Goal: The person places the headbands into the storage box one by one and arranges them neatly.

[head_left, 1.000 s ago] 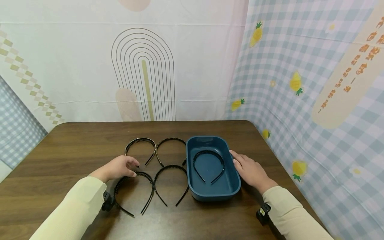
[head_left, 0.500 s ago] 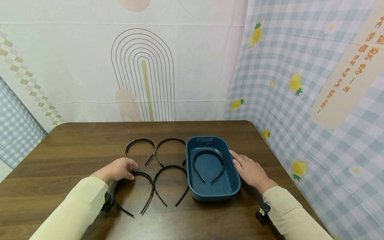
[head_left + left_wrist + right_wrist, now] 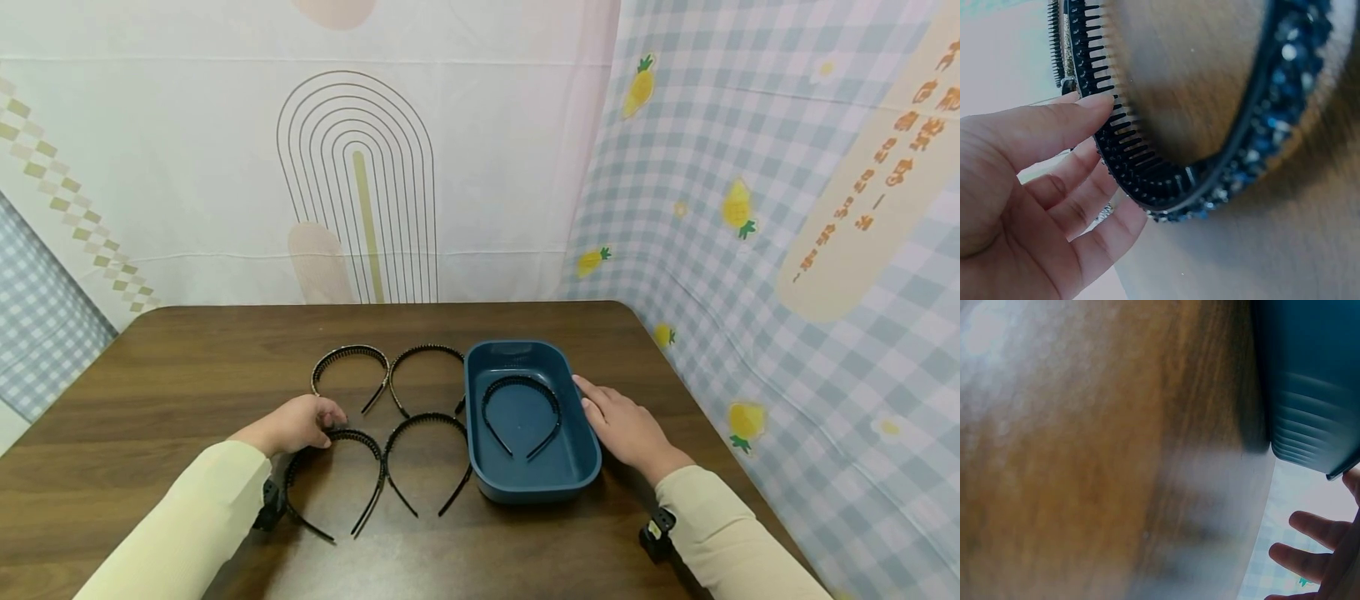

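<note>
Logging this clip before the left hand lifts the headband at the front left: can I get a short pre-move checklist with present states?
1. Left hand on the near-left headband: ok, fingers curl at its top arc; the left wrist view shows them against the toothed inner side.
2. Firm grip: cannot tell, contact looks light.
3. Neighbouring headband clear of it: not ok, their adjacent legs lie touching or nearly so.
4. Blue tray steadied: ok, right hand rests flat at its right wall.
5. Room in tray: ok, one headband in the tray lies flat inside.
</note>
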`<state>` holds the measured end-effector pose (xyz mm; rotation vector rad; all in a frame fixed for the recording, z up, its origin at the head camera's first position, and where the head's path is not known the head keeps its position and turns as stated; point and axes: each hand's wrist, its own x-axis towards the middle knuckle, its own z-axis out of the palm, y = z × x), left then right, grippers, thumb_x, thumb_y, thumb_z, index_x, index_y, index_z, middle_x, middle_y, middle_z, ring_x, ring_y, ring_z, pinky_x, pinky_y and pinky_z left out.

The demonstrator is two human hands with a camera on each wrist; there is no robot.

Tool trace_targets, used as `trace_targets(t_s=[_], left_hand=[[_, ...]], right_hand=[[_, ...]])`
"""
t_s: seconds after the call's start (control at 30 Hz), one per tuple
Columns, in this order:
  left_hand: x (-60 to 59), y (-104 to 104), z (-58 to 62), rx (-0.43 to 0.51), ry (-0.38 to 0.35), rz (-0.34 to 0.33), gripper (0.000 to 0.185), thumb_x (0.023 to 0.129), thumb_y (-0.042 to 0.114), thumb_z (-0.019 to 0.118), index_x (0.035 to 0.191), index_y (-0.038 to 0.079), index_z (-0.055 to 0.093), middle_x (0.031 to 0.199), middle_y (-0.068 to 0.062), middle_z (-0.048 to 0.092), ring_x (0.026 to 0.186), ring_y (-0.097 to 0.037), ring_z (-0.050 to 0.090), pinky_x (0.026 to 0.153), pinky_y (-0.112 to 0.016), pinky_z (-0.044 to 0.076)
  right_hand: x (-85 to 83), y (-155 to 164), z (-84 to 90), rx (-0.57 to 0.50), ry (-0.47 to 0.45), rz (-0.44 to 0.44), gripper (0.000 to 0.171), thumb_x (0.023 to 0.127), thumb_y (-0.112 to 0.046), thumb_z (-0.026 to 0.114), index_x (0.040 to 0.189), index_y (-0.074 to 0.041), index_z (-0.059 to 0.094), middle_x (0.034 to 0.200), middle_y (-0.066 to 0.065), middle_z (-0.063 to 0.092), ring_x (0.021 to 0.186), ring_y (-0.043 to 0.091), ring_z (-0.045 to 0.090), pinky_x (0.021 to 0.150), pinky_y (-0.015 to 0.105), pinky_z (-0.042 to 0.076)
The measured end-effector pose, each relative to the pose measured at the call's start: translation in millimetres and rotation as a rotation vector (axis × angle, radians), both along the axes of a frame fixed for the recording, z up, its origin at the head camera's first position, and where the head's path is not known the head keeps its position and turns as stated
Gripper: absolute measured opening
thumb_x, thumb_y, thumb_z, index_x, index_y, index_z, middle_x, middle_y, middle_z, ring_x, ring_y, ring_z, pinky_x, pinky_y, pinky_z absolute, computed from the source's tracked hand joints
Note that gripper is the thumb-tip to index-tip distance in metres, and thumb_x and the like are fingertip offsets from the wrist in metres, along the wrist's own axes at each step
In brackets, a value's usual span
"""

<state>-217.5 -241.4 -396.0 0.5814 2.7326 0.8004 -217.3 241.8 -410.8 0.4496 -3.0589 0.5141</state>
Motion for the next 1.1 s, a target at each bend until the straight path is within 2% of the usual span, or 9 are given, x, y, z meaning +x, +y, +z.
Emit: trace_targets(t_s=[0.27, 0.63, 1.1], left_hand=[[-2.8, -4.1, -4.3, 0.022, 0.011, -0.022, 0.034, 0.067, -0.014, 0.071, 0.100, -0.004, 0.069, 0.082, -0.005, 0.054, 0.080, -0.019, 0.050, 0.070, -0.033, 0.044], [-1.7, -2.7, 2.9, -0.021, -0.044, -0.023, 0.032, 0.071, -0.016, 0.068, 0.102, -0.005, 0.068, 0.082, -0.007, 0.056, 0.079, -0.019, 0.051, 0.067, -0.033, 0.046], [1.5, -1.5, 6.6, -0.043, -0.091, -0.031, 0.028, 0.073, -0.020, 0.064, 0.093, -0.001, 0.063, 0.080, -0.005, 0.053, 0.075, -0.018, 0.046, 0.066, -0.032, 0.043]], right_hand=[[-0.2, -0.4, 0.9, 0.002, -0.005, -0.005, 0.053, 0.105, -0.043, 0.026, 0.153, -0.021, 0.029, 0.144, 0.019, 0.045, 0.129, 0.042, 0.044, 0.100, 0.062, 0.037], [-0.3, -0.4, 0.1, -0.002, -0.013, -0.005, 0.053, 0.105, -0.042, 0.026, 0.153, -0.021, 0.029, 0.145, 0.018, 0.044, 0.129, 0.041, 0.044, 0.101, 0.062, 0.036], [2.3, -1.4, 2.4, -0.004, -0.001, -0.002, 0.051, 0.106, -0.040, 0.029, 0.153, -0.020, 0.029, 0.144, 0.018, 0.045, 0.128, 0.041, 0.045, 0.100, 0.062, 0.037]])
